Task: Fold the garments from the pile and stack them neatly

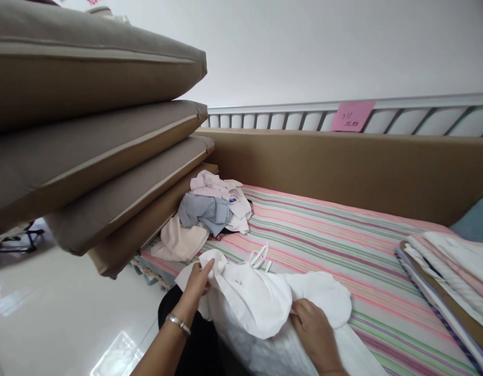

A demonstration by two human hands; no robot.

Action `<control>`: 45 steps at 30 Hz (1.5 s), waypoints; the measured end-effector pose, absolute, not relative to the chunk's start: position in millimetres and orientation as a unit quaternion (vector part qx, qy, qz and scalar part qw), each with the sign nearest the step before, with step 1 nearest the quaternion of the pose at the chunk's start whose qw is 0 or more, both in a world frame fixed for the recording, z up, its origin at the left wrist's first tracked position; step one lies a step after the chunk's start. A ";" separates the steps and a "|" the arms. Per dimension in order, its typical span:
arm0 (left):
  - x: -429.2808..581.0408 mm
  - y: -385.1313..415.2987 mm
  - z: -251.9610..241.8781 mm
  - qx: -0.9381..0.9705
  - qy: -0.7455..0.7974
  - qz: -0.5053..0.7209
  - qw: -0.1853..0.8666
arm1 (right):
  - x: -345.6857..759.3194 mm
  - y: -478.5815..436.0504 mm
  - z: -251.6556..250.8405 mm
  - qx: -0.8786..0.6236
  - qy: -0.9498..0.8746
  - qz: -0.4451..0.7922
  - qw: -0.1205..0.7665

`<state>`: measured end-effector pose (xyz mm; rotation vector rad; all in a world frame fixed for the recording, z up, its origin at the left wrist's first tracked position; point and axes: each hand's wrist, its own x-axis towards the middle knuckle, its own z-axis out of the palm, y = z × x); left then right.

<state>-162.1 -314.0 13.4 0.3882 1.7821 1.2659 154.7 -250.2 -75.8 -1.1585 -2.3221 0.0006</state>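
two hands: the left hand [196,284] and the right hand [314,326] were both on a white garment [257,300] at the near edge of the bed [343,245].
left grip: fingers and thumb were closed together on the garment's upper left edge; a bracelet [177,322] sat on that wrist.
right grip: the fingers were curled into a fold on the garment's right side with their tips hidden under the cloth, so i could not tell whether they were clamped on it or only pressing.
garment's place: it lay bunched over the striped sheet and partly over the person's lap, with thin white straps [260,257] showing just behind it.
step in hand: by my reading, the cloth was being spread or squared up between the two hands, not yet flat.
what a further move would call for: a steady hold on both edges and even tension, since the cloth was limp and puckered in the middle.
nearby: a loose pile of clothes [210,216] lay beyond the left hand, against the stacked cushions [88,130].
far right: a stack of folded cloth [448,277] rested on the bed, well apart from the hands.
behind: a pink note [352,116] was stuck on the rail above the brown backboard [343,167].
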 end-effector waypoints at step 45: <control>-144.1 -319.2 13.0 0.520 0.613 0.578 0.140 | 152.7 -253.0 -67.0 -0.444 -0.858 0.014 0.257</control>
